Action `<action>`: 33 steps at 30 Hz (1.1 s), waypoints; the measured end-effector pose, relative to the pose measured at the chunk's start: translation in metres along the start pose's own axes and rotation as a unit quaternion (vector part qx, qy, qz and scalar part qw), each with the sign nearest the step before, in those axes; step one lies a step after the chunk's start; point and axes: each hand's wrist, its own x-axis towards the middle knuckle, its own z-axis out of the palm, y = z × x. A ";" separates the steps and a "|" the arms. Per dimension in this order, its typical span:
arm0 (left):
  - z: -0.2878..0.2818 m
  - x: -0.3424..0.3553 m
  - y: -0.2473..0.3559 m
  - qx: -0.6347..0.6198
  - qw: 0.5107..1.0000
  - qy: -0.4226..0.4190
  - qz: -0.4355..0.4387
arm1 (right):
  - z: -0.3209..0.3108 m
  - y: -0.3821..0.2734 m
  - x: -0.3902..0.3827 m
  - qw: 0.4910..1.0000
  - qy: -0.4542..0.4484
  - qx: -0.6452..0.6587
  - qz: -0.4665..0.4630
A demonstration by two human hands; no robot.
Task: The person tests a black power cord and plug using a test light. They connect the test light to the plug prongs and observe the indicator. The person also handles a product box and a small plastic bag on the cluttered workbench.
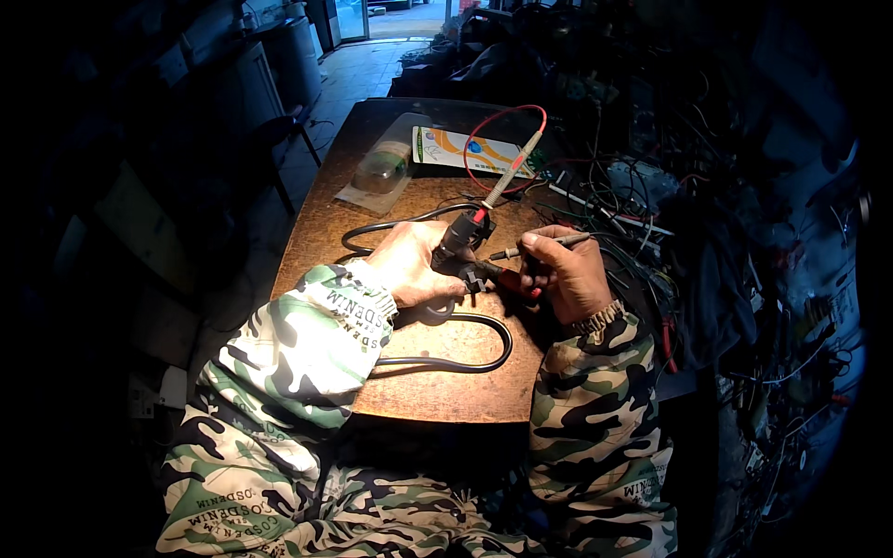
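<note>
My left hand (406,260) is closed around a black cable connector (457,236) above the wooden table. A test probe (513,173) with a ribbed pale body stands tilted out of the connector's upper end, its red lead looping back. Pinched like a pen in my right hand (575,274) is a dark test probe (507,253), pointing left toward the connector. A red and black piece (517,283) lies by my right fingers; its kind is hard to make out. Beside my left thumb shows a black plug-like end (473,278). Thick black cable (508,342) curves below my left hand.
Toward the table's (316,219) far side lie a clear plastic blister pack (379,170) and a white and orange printed card (465,149). Tangled wires (642,195) crowd the right side. A dark stool (279,130) stands at the left, beside the tiled floor (358,79).
</note>
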 end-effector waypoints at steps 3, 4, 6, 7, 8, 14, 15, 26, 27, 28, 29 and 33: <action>-0.010 -0.005 0.007 0.015 1.000 0.006 -0.016 | 0.004 0.003 0.006 0.999 -0.041 0.002 -0.002; -0.012 -0.013 0.009 0.009 0.998 0.004 -0.065 | 0.012 0.007 0.005 0.999 -0.048 0.014 0.015; -0.005 -0.003 0.008 0.015 1.000 0.002 -0.014 | 0.010 -0.004 -0.005 1.000 -0.017 0.008 0.011; -0.016 -0.016 0.010 0.022 0.999 0.006 -0.028 | 0.020 0.005 0.002 0.998 -0.045 0.029 0.014; -0.010 -0.008 0.011 -0.010 1.000 -0.008 -0.024 | 0.012 0.000 -0.001 0.999 -0.035 0.011 0.003; -0.012 -0.007 0.034 0.004 0.999 -0.024 -0.044 | 0.007 -0.005 -0.003 0.997 -0.065 -0.049 -0.004; -0.012 -0.006 0.034 0.004 0.999 -0.022 -0.041 | 0.006 -0.007 -0.003 0.997 -0.067 -0.047 -0.002; -0.013 -0.009 0.019 -0.025 0.999 -0.014 -0.027 | 0.014 -0.008 -0.003 0.999 -0.038 -0.032 -0.005; -0.016 -0.013 0.015 -0.009 1.000 -0.013 -0.023 | 0.016 -0.009 -0.003 0.999 -0.035 -0.009 -0.001; -0.014 -0.007 0.017 -0.095 0.993 -0.041 -0.059 | 0.012 -0.005 -0.001 1.000 0.012 0.008 -0.010; -0.012 0.001 0.019 -0.062 0.996 -0.066 -0.001 | 0.006 -0.005 -0.003 0.999 0.029 0.009 -0.015; -0.019 -0.005 0.003 0.055 0.996 -0.065 -0.035 | 0.007 0.010 0.005 0.999 -0.047 -0.007 -0.027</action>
